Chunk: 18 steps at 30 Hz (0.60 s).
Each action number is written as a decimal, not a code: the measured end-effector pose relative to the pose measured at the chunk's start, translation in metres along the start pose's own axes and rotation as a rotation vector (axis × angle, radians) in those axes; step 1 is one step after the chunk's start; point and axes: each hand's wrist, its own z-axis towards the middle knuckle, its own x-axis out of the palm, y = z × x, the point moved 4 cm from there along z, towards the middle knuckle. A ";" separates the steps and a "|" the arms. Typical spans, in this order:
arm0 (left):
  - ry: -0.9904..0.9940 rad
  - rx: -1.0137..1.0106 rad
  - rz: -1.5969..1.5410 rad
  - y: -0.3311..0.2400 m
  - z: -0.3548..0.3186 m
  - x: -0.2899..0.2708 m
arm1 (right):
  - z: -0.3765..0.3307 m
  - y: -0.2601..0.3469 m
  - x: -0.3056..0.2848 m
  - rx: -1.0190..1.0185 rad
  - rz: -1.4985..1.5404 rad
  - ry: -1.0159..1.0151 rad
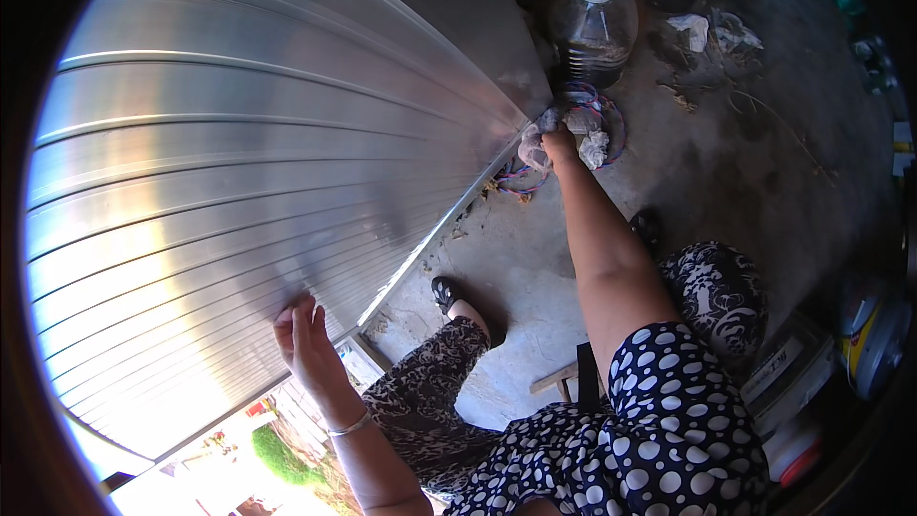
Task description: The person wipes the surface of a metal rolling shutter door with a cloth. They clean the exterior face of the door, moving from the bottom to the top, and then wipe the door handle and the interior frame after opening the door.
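Two hands, both on the same big corrugated metal sheet (248, 162) — silvery, ribbed, leaning up and away from the person. Left hand (304, 342) is at the sheet's near lower edge, fingers curled up against the ribbed face, thumb side toward the rim; looks like a loose hold on the edge, not a fist. Right hand (559, 145) is stretched far out at the sheet's far bottom corner, closed around a pale crumpled rag (535, 148) pressed against that corner. So the sheet spans the whole gap between the hands and rises well above both.

Just beyond the right hand: a coil of red-blue cord (611, 129) on the concrete floor (745, 182), with a second whitish crumpled wad (592, 145) touching the hand's outer side. Further past it, a large clear plastic jug (592, 24) with a yellow cap, upright. Near the right elbow — white lidded buckets (793, 382), low at the side. Below the left hand, a gap under the sheet shows sunlit ground outside.
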 end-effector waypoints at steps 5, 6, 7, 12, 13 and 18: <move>0.032 0.000 -0.006 -0.003 0.009 0.016 | 0.035 -0.008 0.001 -0.317 -0.493 -0.259; 0.002 -0.014 -0.010 -0.001 0.002 0.007 | 0.017 -0.002 -0.002 -0.309 -0.410 -0.259; -0.013 -0.022 0.002 0.001 -0.002 0.003 | 0.005 0.004 -0.010 -0.279 -0.300 -0.262; 0.033 -0.026 0.016 -0.004 0.005 0.008 | -0.022 0.035 -0.041 -0.069 0.336 -0.373; 0.018 -0.033 0.015 -0.001 0.003 0.005 | -0.031 0.048 -0.044 -0.074 0.318 -0.333; 0.034 -0.076 -0.005 0.000 0.005 0.005 | -0.059 0.090 -0.074 -0.181 0.383 -0.325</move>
